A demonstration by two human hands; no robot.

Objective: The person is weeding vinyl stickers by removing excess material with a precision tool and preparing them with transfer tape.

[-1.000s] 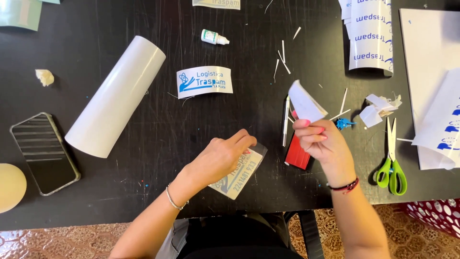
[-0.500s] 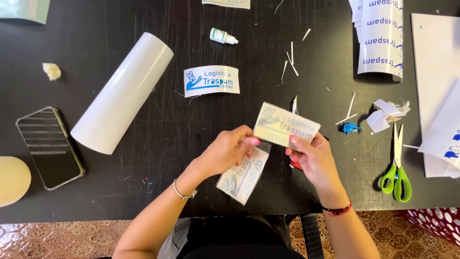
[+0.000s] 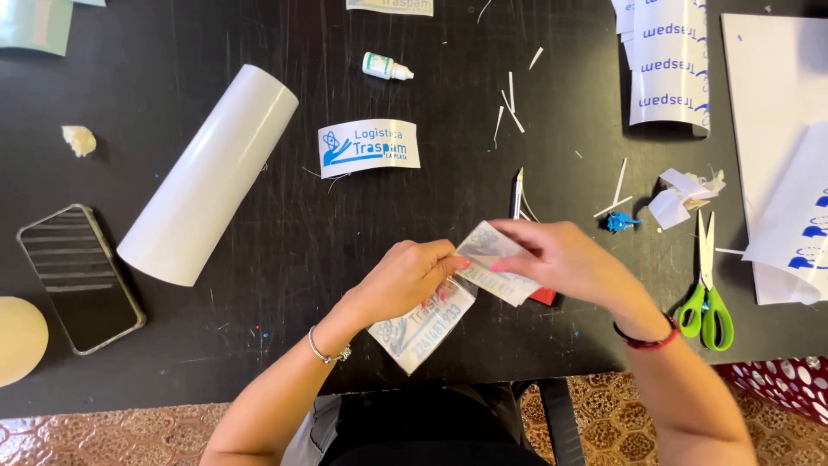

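A person seated at a black table (image 3: 259,285) works two printed stickers between both hands, seen from above. The left hand (image 3: 405,278) pinches the edge of a white sticker with blue lettering (image 3: 421,326) that lies slanted on the table just in front of the body; the right hand (image 3: 565,259) pinches a second, similar sticker (image 3: 492,263) raised and tilted, its lower edge touching the first where the fingertips meet. A third sticker of the same kind (image 3: 369,147), a white rectangle with a blue emblem, lies flat further up the table, well apart from the hands. A white roll (image 3: 209,173) lies slantwise to the left, beside a dark phone (image 3: 80,278) lying face up. A small white dropper bottle with a green band (image 3: 386,66) lies on its side near the top. To the right, curled sheets of blue-printed labels (image 3: 668,65) run off the top edge, and large white sheets (image 3: 780,155) are cut off at the right edge. Green-handled scissors (image 3: 707,289) lie near the right wrist. A red thing (image 3: 543,297) is mostly hidden under the right hand and cannot be made out. A slim knife (image 3: 517,192) pokes out just above the hands. Both wrists carry thin bracelets
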